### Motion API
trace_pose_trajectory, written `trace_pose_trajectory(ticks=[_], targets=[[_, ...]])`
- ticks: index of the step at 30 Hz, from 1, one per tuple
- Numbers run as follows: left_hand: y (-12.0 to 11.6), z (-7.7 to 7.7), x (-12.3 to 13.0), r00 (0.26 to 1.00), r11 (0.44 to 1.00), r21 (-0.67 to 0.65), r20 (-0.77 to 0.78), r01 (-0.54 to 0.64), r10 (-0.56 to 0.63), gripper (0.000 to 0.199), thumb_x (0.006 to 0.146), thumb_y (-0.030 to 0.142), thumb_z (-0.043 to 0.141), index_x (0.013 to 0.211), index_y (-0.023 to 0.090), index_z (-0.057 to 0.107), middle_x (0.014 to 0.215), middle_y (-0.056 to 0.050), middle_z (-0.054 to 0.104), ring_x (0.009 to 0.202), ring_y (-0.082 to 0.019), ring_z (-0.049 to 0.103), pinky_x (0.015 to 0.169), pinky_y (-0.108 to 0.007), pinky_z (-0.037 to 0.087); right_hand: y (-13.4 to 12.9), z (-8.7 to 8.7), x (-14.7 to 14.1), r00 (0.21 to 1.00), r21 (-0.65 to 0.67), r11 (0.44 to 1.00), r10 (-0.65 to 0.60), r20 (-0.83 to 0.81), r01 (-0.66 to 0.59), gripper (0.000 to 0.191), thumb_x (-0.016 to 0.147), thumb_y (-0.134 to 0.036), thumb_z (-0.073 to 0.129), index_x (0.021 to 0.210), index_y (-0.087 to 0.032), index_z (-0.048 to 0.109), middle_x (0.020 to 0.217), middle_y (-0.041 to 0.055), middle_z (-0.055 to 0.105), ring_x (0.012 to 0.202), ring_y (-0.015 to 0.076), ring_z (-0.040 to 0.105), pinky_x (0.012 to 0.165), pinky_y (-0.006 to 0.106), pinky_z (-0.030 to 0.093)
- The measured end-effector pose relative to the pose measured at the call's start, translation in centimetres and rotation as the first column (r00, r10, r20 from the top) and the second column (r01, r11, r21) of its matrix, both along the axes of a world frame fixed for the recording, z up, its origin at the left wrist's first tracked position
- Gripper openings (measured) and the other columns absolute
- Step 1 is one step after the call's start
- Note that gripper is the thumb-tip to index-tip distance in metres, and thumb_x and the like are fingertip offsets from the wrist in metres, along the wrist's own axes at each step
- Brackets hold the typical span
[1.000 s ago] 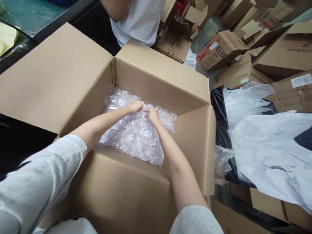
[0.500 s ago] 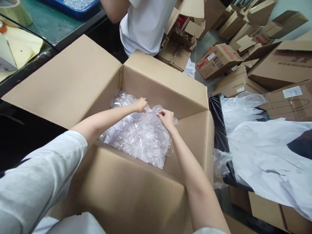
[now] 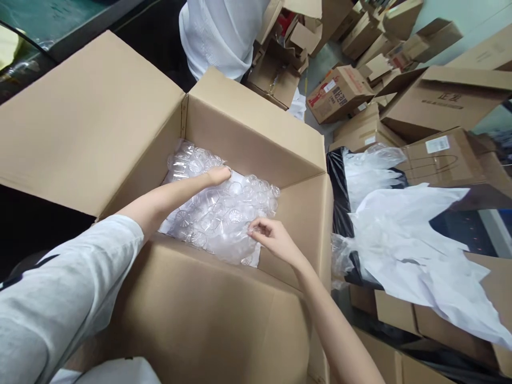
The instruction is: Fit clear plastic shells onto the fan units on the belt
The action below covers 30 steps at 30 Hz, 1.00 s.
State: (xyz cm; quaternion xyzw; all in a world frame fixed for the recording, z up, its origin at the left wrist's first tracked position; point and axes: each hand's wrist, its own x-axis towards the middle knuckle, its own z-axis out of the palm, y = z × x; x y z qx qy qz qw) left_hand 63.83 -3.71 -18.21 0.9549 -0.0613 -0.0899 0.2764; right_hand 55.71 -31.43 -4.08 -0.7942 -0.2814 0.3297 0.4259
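A big open cardboard box (image 3: 256,133) stands in front of me. Inside it, several small clear plastic cups (image 3: 186,216) lie spread over white sheeting. My right hand (image 3: 276,240) pinches a thin translucent plastic bag (image 3: 232,242) by its edge, at the near right of the cups. The bag hangs leftward from the fingertips over some cups. Toward the back of the box, my left hand (image 3: 219,175) reaches down among the cups; its fingers point away and are hidden.
Wide flaps of the box fold outward on the left and near sides. White plastic sheets (image 3: 400,234) drape over a black-lined container at right. Cardboard boxes (image 3: 340,93) crowd the back right. A person in a white shirt (image 3: 220,37) stands beyond the box.
My right hand has drawn back toward me, bringing the translucent bag over the nearer cups. My left hand has stayed near the back of the box. The view has shifted slightly.
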Motion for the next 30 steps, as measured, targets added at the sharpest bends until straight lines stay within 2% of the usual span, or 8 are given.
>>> trace_pose_trajectory(ticks=[5,10,13,16,19,23,27,30], targets=[[0.5,3.2,0.0,0.985,0.978,-0.134,0.050,-0.157,0.165,0.020,0.093,0.017,0.059,0.107,0.012,0.073,0.115,-0.010,0.073,0.107,-0.022,0.068,0.097,-0.039,0.055,-0.4,-1.2,0.8,0.992,0.024,0.995,-0.094,0.080,0.093,0.012,0.077,-0.033,0.070,0.073,-0.022,0.070,0.071,0.0014,0.069,0.065,0.0173,0.059,0.062,0.030,0.045],[1.1,8.3,-0.9,0.972,0.939,-0.266,0.019,-0.220,0.234,0.047,0.085,0.004,0.037,0.112,0.011,0.075,0.113,-0.013,0.076,0.100,-0.021,0.068,0.086,-0.032,0.053,0.6,-1.5,1.1,0.993,0.067,0.993,-0.101,0.063,0.097,0.013,0.073,-0.035,0.071,0.071,-0.022,0.071,0.069,0.0019,0.069,0.062,0.0175,0.059,0.061,0.030,0.047],[0.6,11.0,-3.1,0.986,0.937,-0.308,-0.082,-0.164,0.146,0.042,0.089,0.013,0.038,0.106,0.010,0.076,0.102,-0.013,0.077,0.089,-0.021,0.069,0.078,-0.031,0.053,1.6,-1.7,1.7,0.989,0.121,0.984,-0.137,0.060,0.129,0.016,0.070,-0.037,0.073,0.072,-0.022,0.069,0.072,0.0030,0.070,0.066,0.0189,0.062,0.063,0.031,0.050],[-1.3,12.8,-6.3,0.984,0.934,-0.356,-0.172,-0.022,-0.042,0.026,0.085,0.033,0.060,0.094,0.018,0.079,0.095,-0.006,0.078,0.085,-0.019,0.068,0.076,-0.027,0.052,2.7,-1.9,2.4,0.979,0.194,0.964,-0.198,0.056,0.184,0.023,0.072,-0.043,0.074,0.076,-0.023,0.066,0.073,0.0026,0.069,0.069,0.0191,0.062,0.065,0.032,0.053],[-3.8,13.6,-8.8,0.971,0.931,-0.361,-0.196,0.057,-0.136,0.027,0.062,0.038,0.084,0.079,0.018,0.077,0.071,0.000,0.071,0.069,-0.016,0.062,0.066,-0.025,0.048,3.9,-2.2,3.3,0.969,0.262,0.939,-0.243,0.051,0.222,0.032,0.073,-0.052,0.076,0.080,-0.024,0.063,0.077,0.0023,0.067,0.073,0.0192,0.064,0.071,0.034,0.056],[-4.8,13.5,-9.4,0.990,0.939,-0.341,-0.139,-0.043,-0.005,0.022,0.083,0.033,0.066,0.070,0.015,0.069,0.061,0.001,0.060,0.059,-0.012,0.054,0.060,-0.024,0.043,5.3,-3.2,5.5,0.969,0.305,0.928,-0.242,0.048,0.216,0.039,0.080,-0.060,0.070,0.098,-0.025,0.065,0.102,0.0057,0.071,0.092,0.0212,0.070,0.082,0.034,0.060],[-1.9,12.6,-8.2,0.967,0.933,-0.254,-0.080,-0.255,0.243,0.022,0.091,0.022,0.051,0.082,0.012,0.069,0.069,-0.003,0.064,0.060,-0.014,0.057,0.057,-0.026,0.042,5.7,-5.8,9.6,0.933,0.117,0.943,-0.327,0.151,0.311,0.040,0.100,-0.049,0.043,0.127,-0.025,0.059,0.134,0.0111,0.065,0.105,0.0210,0.072,0.087,0.036,0.061],[1.3,11.2,-7.3,0.940,0.930,-0.137,-0.029,-0.340,0.339,0.019,0.089,0.015,0.053,0.085,0.010,0.070,0.076,-0.006,0.069,0.072,-0.019,0.065,0.064,-0.027,0.048,5.5,-8.6,12.6,0.923,-0.050,0.943,-0.310,0.230,0.329,0.037,0.089,-0.032,0.065,0.122,-0.016,0.066,0.139,0.0190,0.063,0.113,0.0289,0.070,0.097,0.047,0.058]])
